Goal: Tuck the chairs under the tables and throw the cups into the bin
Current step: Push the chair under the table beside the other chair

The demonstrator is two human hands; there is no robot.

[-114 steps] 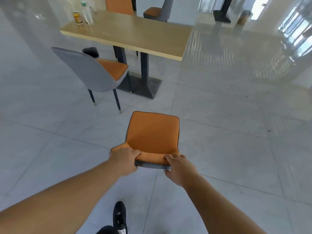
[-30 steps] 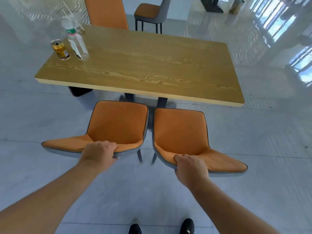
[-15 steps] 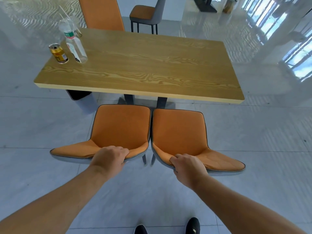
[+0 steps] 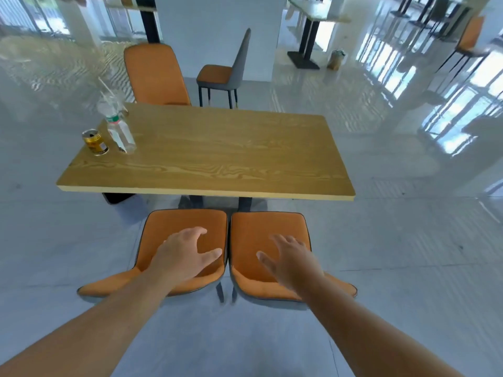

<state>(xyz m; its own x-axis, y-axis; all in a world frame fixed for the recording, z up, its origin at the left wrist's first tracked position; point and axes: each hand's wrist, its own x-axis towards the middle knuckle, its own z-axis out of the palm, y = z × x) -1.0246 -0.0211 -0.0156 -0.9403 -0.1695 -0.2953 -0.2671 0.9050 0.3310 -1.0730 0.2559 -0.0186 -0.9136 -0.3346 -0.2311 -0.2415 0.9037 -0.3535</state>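
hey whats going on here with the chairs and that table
A person is tidying a dining hall. Two orange chairs stand side by side at the near edge of the wooden table, seats not yet under it. The left hand and right hand are open above the chair backs, gripping nothing. A can, a plastic bottle and a clear cup sit on the table.

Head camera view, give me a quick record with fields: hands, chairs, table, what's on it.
left hand: open, over the left chair, not gripping
right hand: open, over the right chair, not gripping
near chairs: side by side, front edges near the table edge, not tucked under
on table: can, bottle, clear cup with straw, at far left corner
far side: orange chair against table, grey chair apart
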